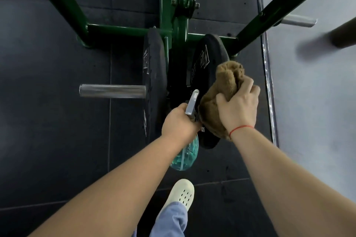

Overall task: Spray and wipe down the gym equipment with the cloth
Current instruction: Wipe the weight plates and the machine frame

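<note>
Cloth (221, 94): soft, light, plush and floppy. It probably handles best bunched into a wad with fingers spread over the top, which is how it's taken here. Spray bottle (185, 155): thin plastic, likely light and part full, maybe slick if wet, so the neck under the trigger is the sensible hold.

Look: the cloth is tan-brown, fuzzy and crumpled. The bottle is clear teal with a grey trigger head.

Landmark is the black weight plate (204, 63), standing on edge on the green frame (123, 29). The cloth sits against this plate's near face and rim. The right hand (238, 109) is curled over the cloth, pressing it on, with a red string at the wrist. The left hand (179, 121) is just beside the plate's near edge, wrapped round the bottle neck, nozzle aimed toward the plate; I can't see the trigger finger. A second plate (154, 75) stands parallel on the far side of the frame post, with a chrome peg (112, 91) sticking out beyond it. Judging by this, wiping is under way.
</note>
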`<state>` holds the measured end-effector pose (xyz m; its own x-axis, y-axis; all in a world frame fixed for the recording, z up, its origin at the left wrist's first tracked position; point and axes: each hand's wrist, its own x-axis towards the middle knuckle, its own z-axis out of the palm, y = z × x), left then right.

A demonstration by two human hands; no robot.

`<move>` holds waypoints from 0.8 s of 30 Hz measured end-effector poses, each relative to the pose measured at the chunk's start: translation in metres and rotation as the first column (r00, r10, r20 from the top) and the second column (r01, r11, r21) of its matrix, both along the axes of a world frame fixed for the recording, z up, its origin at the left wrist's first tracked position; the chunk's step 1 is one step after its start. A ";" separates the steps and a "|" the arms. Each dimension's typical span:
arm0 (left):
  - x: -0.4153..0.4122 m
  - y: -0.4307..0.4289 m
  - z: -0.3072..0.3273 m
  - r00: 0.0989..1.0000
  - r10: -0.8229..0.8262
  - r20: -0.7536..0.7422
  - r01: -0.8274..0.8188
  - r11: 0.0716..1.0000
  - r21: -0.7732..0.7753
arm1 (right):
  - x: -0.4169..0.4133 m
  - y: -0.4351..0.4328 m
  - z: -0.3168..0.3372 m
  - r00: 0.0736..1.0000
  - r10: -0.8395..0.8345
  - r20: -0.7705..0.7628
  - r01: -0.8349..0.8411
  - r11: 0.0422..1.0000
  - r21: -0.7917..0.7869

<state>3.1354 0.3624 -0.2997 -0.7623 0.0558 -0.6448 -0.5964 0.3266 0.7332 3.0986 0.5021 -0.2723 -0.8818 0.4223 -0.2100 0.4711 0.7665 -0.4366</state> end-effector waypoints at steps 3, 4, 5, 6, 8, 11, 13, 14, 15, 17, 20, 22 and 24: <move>0.002 -0.001 -0.001 0.999 -0.048 -0.017 0.047 0.997 -0.053 | 0.040 0.000 -0.009 0.999 -0.043 0.021 0.044 0.999 -0.027; 0.003 -0.002 -0.003 0.998 -0.062 -0.024 0.060 0.995 -0.084 | 0.052 0.002 -0.011 0.998 -0.054 0.044 0.055 0.998 -0.033; 0.004 -0.002 -0.005 0.997 -0.070 -0.032 0.066 0.991 -0.113 | 0.064 0.004 -0.014 0.996 -0.057 0.070 0.059 0.998 -0.037; 0.006 -0.001 -0.006 0.996 -0.079 -0.041 0.072 0.988 -0.139 | 0.074 0.008 -0.016 0.994 -0.052 0.095 0.056 0.998 -0.041; 0.012 0.001 -0.009 0.993 -0.109 -0.050 0.099 0.981 -0.169 | 0.092 0.015 -0.019 0.987 -0.045 0.152 0.054 0.997 -0.054; 0.020 0.002 -0.014 0.991 -0.121 -0.056 0.111 0.981 -0.161 | 0.112 0.023 -0.020 0.973 -0.069 0.219 0.088 0.993 -0.082; 0.024 0.001 -0.014 0.992 -0.114 -0.059 0.106 0.986 -0.125 | 0.120 0.023 -0.018 0.965 -0.126 0.229 0.156 0.980 -0.121; 0.027 0.000 -0.014 0.992 -0.113 -0.057 0.107 0.989 -0.100 | 0.124 0.022 -0.017 0.961 -0.156 0.226 0.192 0.971 -0.145; 0.029 -0.001 -0.014 0.992 -0.114 -0.055 0.110 0.991 -0.073 | 0.126 0.021 -0.015 0.957 -0.190 0.217 0.229 0.958 -0.171; 0.036 -0.002 -0.014 0.991 -0.124 -0.054 0.122 0.992 -0.033 | 0.132 0.019 -0.012 0.949 -0.249 0.194 0.291 0.929 -0.231; 0.054 -0.003 -0.023 0.985 -0.157 -0.076 0.157 0.988 -0.007 | 0.144 0.013 -0.012 0.928 -0.328 0.177 0.369 0.875 -0.313; 0.067 -0.004 -0.034 0.974 -0.204 -0.097 0.205 0.979 0.001 | 0.153 0.008 -0.017 0.905 -0.379 0.195 0.425 0.833 -0.353; 0.080 -0.005 -0.051 0.962 -0.253 -0.107 0.255 0.967 0.012 | 0.164 0.002 -0.029 0.877 -0.416 0.240 0.480 0.786 -0.390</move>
